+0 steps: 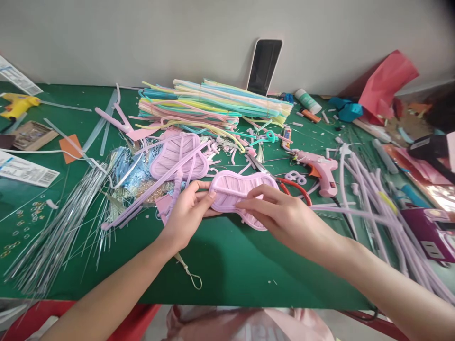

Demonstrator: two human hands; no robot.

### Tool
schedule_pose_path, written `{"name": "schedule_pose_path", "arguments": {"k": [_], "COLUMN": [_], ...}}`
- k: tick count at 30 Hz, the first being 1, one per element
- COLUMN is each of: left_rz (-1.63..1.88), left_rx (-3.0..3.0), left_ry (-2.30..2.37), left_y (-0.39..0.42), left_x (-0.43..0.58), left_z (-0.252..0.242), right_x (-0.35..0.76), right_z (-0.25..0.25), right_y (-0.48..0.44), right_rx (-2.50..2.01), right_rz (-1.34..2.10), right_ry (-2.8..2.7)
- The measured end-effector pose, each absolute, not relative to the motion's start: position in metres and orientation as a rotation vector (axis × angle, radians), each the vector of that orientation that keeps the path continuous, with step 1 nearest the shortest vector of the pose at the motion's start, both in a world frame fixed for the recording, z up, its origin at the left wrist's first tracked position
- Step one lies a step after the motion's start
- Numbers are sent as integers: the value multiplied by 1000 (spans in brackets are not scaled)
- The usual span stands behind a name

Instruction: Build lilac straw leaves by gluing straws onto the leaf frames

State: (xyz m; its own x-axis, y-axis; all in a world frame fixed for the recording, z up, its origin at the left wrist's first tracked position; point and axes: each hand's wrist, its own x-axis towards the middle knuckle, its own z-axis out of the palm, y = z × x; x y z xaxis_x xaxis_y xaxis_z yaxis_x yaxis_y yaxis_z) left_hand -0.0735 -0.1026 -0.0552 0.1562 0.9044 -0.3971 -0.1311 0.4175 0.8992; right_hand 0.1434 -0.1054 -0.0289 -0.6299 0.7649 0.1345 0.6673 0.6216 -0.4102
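Note:
A lilac butterfly-shaped piece made of pipe cleaners (245, 181) is held above the table between my two hands. My left hand (194, 203) pinches its left edge, thumb on top and fingers behind. The fingers of my right hand (272, 206) press together on its face, at the right end of a strip across the middle; whatever lies under those fingertips is hidden. Just left and behind lies a second lilac piece of similar shape (177, 156), with loose lilac pipe cleaners (152, 189) across it. Red-handled pliers (295, 187) are close to my right hand.
Bundled pastel pipe cleaners (213, 102) lie at the back, before a leaning phone (265, 66). A pink glue gun (318, 170) and lilac pipe cleaners (387, 213) are on the right. Silvery wires (64, 227) and blue tassels (128, 166) spread over the left.

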Motion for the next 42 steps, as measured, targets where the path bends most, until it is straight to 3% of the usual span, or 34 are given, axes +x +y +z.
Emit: {"name": "schedule_pose_path", "arguments": {"k": [15, 22, 42], "left_rz": [836, 847, 800], "left_rx": [756, 726, 664], "left_ry": [1136, 1191, 1126], "left_y": [-101, -99, -101], "left_x": [-72, -70, -70], "left_z": [-52, -52, -53], "right_x": [136, 140, 113], "right_z": [-27, -33, -41], "right_y": [-104, -118, -152], "right_rx": [-1251, -1261, -1498], "right_rz": [127, 278, -16], "right_ry": [-2768, -2583, -2501]}}
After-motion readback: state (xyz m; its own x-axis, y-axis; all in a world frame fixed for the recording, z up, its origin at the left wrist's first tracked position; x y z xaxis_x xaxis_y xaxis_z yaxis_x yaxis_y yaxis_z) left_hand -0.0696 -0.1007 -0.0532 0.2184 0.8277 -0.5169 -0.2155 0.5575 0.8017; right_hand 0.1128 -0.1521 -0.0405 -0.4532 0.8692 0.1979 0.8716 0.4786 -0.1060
